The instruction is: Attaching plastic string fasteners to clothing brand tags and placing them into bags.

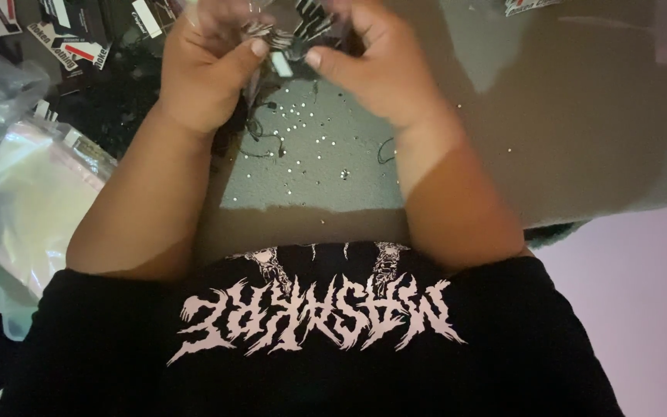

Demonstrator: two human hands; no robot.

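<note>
Black-and-white tag (296, 35) w/ black string sits top center of frame, pinched btwn both thumbs and forefingers. Left hand (208, 66) & right hand (376, 66) fingers pressed together on it. Clear plastic bags (28, 193) at left edge; black/white/red labels (67, 42) upper left. Tiny metal studs (303, 131) scattered on grey table (565, 116), center.

A home craft or packing corner, by the look of it — a grey table (580, 116) strewn with tiny metal studs (303, 127) below the hands. Left of them lie clear plastic bags (25, 193) and printed tags (71, 42) — small-batch handwork.
</note>
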